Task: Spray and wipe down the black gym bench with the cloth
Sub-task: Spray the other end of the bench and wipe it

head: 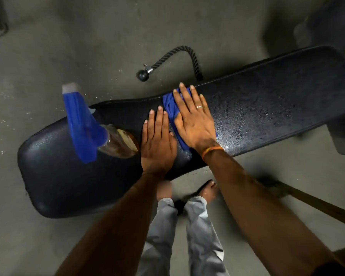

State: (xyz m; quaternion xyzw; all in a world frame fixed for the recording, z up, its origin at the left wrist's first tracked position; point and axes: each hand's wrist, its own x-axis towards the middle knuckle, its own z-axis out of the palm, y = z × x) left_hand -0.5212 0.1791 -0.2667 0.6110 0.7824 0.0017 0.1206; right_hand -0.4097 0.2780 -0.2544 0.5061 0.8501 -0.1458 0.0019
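A long black gym bench (267, 108) runs from lower left to upper right, its right half speckled with droplets. My right hand (193, 120) lies flat with straight fingers on a blue cloth (169, 108), pressing it onto the bench's middle. My left hand (157, 142) rests flat on the bench just left of the cloth, its fingers straight. A spray bottle (100, 134) with a blue trigger head and amber liquid stands on the bench, left of my left hand.
A black rope attachment (173, 60) with a ball end lies on the grey concrete floor beyond the bench. My legs in grey trousers (187, 226) and bare feet stand beside the bench's near edge. A wooden bar (316, 204) slants at lower right.
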